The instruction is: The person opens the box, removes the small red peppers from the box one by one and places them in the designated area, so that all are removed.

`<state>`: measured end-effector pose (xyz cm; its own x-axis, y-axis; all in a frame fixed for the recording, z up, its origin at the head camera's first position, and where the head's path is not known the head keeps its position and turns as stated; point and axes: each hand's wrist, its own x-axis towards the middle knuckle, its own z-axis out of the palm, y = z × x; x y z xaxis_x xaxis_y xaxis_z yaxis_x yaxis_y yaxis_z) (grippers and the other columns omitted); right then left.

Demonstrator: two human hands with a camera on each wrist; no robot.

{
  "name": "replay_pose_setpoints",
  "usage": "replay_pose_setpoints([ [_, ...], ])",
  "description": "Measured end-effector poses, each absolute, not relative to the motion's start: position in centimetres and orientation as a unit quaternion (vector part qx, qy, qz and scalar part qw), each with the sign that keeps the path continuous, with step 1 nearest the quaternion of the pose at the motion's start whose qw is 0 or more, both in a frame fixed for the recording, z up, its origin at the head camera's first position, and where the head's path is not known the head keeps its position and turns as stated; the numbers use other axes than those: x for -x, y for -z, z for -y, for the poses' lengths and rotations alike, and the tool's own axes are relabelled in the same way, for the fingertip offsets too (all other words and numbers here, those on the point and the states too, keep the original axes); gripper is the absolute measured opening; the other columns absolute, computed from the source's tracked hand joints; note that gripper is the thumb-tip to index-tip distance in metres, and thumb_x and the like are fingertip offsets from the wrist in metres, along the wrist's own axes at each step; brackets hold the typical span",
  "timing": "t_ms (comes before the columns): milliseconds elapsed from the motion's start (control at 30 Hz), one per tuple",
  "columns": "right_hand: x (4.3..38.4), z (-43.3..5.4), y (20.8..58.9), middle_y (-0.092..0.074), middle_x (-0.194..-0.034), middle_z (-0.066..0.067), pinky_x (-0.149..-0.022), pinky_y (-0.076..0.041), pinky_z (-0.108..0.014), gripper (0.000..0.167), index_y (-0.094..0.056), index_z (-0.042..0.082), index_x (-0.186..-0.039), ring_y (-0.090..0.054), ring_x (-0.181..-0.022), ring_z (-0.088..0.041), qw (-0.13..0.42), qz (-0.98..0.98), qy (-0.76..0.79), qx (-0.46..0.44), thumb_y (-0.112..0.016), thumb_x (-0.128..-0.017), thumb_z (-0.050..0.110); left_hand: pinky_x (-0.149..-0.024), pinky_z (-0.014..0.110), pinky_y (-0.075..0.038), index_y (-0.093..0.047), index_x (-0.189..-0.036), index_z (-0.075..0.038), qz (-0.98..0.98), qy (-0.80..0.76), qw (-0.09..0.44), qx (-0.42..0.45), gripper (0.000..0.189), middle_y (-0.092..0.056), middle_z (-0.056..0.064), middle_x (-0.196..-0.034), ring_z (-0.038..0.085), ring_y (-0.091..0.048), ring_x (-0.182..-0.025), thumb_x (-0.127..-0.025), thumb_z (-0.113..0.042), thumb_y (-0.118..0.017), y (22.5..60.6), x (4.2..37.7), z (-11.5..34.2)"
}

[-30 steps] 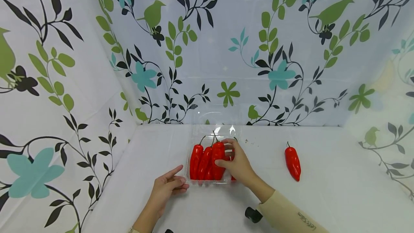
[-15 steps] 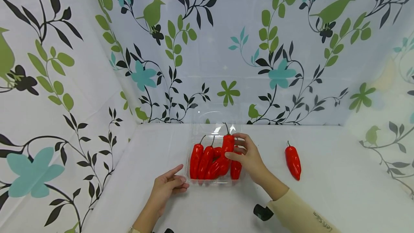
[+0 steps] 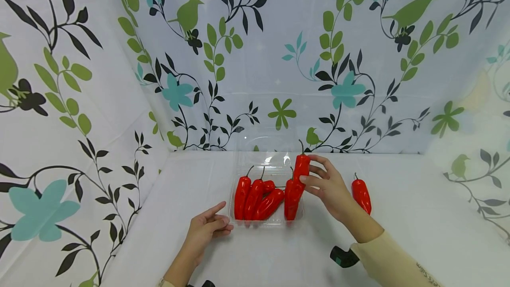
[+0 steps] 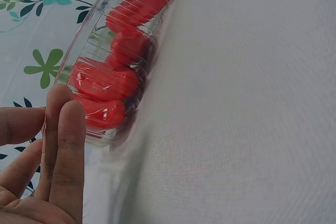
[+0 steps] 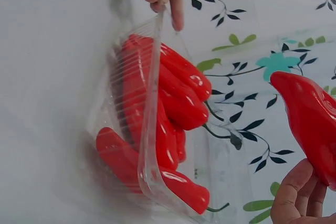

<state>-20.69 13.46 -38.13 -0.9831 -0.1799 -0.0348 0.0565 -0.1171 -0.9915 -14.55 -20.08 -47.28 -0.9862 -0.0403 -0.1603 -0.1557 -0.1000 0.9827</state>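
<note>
My right hand point(image 3: 330, 187) grips a red chili pepper point(image 3: 301, 167) by its upper part, stem up, over the right side of a clear plastic clamshell box point(image 3: 266, 223). In the right wrist view the held pepper point(image 5: 310, 116) is apart from the box wall, its tip toward the upper left. Several red peppers point(image 5: 184, 100) lie in the box, most of them at the left and middle, and one point(image 3: 290, 209) at the right end. My left hand point(image 3: 209, 229) pinches the box's near left corner between thumb and fingers, as the left wrist view point(image 4: 47, 150) shows.
Another red pepper point(image 3: 361, 195) lies on the white tabletop point(image 3: 406, 225) to the right, partly behind my right forearm. Behind the box its clear lid point(image 3: 264, 157) stands raised. A patterned curtain point(image 3: 275, 56) rises at the back and on both sides.
My right hand has lifted a pepper from the middle of the box and carried it to the right. That uncovers the peppers beneath. My left hand has stayed at the corner.
</note>
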Motion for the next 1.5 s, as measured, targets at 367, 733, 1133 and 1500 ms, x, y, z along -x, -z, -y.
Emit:
replay_pose_setpoints([
  [367,20.4,-16.9,37.3,-0.036,-0.148,-0.016,-0.097,-0.056,-0.038,0.068,-0.029,0.018,-0.153,-0.047,-0.127,-0.030,0.070,-0.632,0.770,0.053,-0.068,-0.097,0.013,-0.080,0.037,-0.062,-0.051,-0.146,0.002,-0.668,-0.739,0.041,0.075,0.055,-0.066,0.015,-0.099,0.026,-0.074,-0.087,-0.094,0.002,-0.066,47.2,14.4,20.2],
  [733,20.5,-21.1,37.8,-0.028,-0.153,-0.011,-0.096,-0.055,-0.034,0.075,-0.023,0.024,-0.159,-0.039,-0.131,-0.026,0.059,-0.645,0.762,0.021,-0.067,-0.099,0.017,-0.081,0.038,-0.062,-0.051,-0.146,0.002,-0.666,-0.740,0.041,0.080,0.054,-0.066,0.017,-0.099,0.027,-0.074,-0.087,-0.095,0.002,-0.065,47.3,14.5,20.0],
  [1133,20.8,-26.6,39.2,-0.013,-0.163,-0.014,-0.091,-0.056,-0.025,0.077,-0.018,0.027,-0.164,-0.038,-0.127,-0.015,0.055,-0.674,0.737,0.003,-0.063,-0.102,0.024,-0.081,0.038,-0.062,-0.051,-0.146,0.001,-0.665,-0.742,0.042,0.073,0.053,-0.065,0.017,-0.099,0.027,-0.074,-0.088,-0.095,0.001,-0.064,47.3,14.7,20.0],
  [1500,22.0,-30.5,40.7,-0.011,-0.164,-0.021,-0.085,-0.057,-0.021,0.081,-0.017,0.026,-0.164,-0.040,-0.123,-0.015,0.041,-0.732,0.679,-0.021,-0.066,-0.100,0.029,-0.081,0.037,-0.062,-0.049,-0.147,0.002,-0.663,-0.744,0.042,0.067,0.054,-0.065,0.015,-0.098,0.027,-0.074,-0.088,-0.095,0.002,-0.064,47.5,14.8,20.2],
])
